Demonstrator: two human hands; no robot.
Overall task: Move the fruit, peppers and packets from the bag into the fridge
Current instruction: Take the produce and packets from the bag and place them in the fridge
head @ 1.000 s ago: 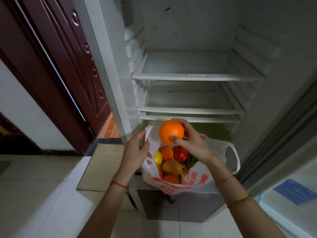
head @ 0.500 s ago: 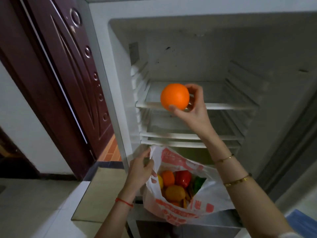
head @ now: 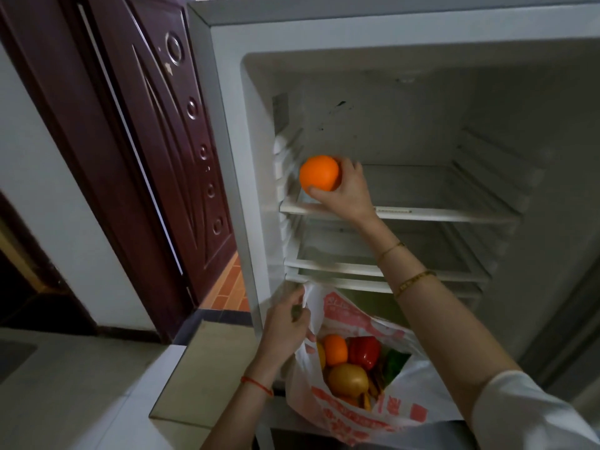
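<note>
My right hand point(head: 349, 193) grips an orange point(head: 319, 173) at the left end of the fridge's top shelf point(head: 454, 216), just over its front rim. My left hand point(head: 285, 323) pinches the rim of a white plastic bag with red print point(head: 354, 414) below the fridge opening. Inside the bag lie another orange point(head: 335, 349), a red pepper point(head: 365, 351), a green pepper point(head: 395, 363), a brownish-yellow fruit point(head: 347, 380) and a yellow fruit point(head: 320, 354). Packets are mostly hidden underneath.
The open fridge point(head: 227, 131) has two more bare shelves point(head: 350, 267) below the top one. A dark red wooden door point(head: 156, 151) stands to the left. A low tiled step point(head: 194, 368) lies beside the bag.
My right hand has carried the orange up out of the bag and in over the left end of the top shelf. My left hand kept holding the bag's rim.
</note>
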